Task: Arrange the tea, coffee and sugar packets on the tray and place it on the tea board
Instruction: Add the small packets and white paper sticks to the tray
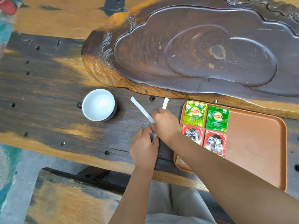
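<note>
Both hands' grips pinching sugar sticks (142, 110): left hand (144, 147), right hand (165, 123); cup (98, 105) left, tray (258, 143) right.

A flat orange-brown plastic tray (252, 143) lies on the table beside the dark carved wooden tea board (202, 50). At its left end sit two green Lipton tea packets (195, 113) (217, 118) above two red Nescafé coffee packets (192, 135) (214, 143). Two thin white sugar sticks (141, 109) (165, 103), seemingly pinched, lie off the tray.
</note>
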A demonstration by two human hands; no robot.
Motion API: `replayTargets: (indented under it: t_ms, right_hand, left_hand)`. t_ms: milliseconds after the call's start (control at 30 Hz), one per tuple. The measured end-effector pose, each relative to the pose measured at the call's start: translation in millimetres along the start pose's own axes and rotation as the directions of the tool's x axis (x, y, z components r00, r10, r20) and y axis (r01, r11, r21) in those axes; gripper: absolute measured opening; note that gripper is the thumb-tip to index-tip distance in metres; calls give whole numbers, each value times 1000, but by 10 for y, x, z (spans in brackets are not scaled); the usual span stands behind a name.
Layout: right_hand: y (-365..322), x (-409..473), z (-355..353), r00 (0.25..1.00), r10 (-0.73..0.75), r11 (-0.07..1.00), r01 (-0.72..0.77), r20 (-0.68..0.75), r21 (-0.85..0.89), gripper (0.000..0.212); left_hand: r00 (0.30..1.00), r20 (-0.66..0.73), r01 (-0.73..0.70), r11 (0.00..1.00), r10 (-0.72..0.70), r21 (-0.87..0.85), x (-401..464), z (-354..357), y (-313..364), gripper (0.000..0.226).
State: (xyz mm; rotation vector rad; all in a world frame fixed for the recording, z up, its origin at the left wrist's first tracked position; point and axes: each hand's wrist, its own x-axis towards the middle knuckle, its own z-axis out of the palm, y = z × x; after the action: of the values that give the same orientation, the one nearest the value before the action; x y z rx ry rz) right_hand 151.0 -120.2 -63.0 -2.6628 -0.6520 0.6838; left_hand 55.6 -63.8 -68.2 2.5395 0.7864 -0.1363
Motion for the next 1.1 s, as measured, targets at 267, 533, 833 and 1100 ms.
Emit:
replayTargets:
  t_ms: [267, 533, 833, 1100]
  right_hand:
    - [97, 26, -45, 985, 170, 930, -160, 0, 332, 4]
    - [648, -773, -436, 973, 192, 811, -84, -129, 579, 17]
    - [1810, -1860, -574, 784, 600, 693, -411, -159, 593, 15]
    - [2160, -2057, -484, 773, 628, 696, -504, -93, 511, 14]
  left_hand:
    - [995, 72, 65, 997, -62, -44, 52, -20, 56, 14]
    - [941, 303, 246, 922, -152, -300, 78, -253, 46, 11]
    - [867, 497, 253, 878, -20, -406, -383, -217, 665, 23]
    - [791, 535, -135, 937, 299, -323, -771, 438, 1573, 33]
